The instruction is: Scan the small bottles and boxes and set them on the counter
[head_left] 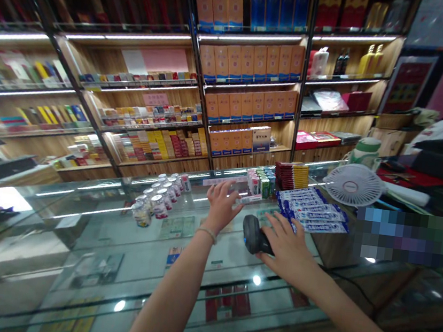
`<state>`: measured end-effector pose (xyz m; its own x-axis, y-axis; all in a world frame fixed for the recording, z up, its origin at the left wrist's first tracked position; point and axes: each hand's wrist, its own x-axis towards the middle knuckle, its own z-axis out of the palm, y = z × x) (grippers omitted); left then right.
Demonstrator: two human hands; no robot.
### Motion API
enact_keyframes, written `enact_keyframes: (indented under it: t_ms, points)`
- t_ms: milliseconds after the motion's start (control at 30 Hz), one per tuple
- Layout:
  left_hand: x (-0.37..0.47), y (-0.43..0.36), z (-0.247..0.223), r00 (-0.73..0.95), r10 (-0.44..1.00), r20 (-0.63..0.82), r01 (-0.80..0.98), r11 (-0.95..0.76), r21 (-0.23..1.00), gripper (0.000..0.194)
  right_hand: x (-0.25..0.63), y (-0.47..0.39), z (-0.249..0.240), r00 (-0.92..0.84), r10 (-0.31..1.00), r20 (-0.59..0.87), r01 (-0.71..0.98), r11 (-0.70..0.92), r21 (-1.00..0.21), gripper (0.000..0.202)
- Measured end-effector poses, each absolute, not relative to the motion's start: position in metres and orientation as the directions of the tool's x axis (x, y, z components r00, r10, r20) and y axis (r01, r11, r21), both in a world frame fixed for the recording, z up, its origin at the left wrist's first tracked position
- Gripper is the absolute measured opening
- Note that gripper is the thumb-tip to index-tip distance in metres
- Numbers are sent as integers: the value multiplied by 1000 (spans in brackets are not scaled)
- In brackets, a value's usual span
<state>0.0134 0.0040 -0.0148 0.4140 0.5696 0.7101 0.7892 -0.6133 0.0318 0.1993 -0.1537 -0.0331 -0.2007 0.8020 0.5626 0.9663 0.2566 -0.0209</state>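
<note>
Clearly, packs inside counter below scanner.

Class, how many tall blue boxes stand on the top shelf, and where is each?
4, side by side: the leftmost blue box, nearest the orange boxes, then the second box, the third box and the rightmost box. More may be hidden behind.

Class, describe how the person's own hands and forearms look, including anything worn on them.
Both the left hand and the right hand are ungloved, and no sleeves show on the visible forearms. A thin, pale, rounded bracelet circles the left wrist; its material is too small to tell. The right wrist shows no band or watch.
</note>
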Motion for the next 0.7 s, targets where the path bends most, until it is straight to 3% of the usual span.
enact_keyframes:
  t_ms: [300,533,700]
  points:
    - [11,4,-11,375,585,719,799,-598,70,16,193,-151,-29,-140,824,549,968,229,-98,25]
    - [10,2,-7,271,586,764,819,-557,137,14,209,-158,-11,36,834,550,829,282,-483,41]
    - [10,1,-7,183,506,843,846,-517,127,15,224,-161,7,-34,929,369,686,291,-667,38]
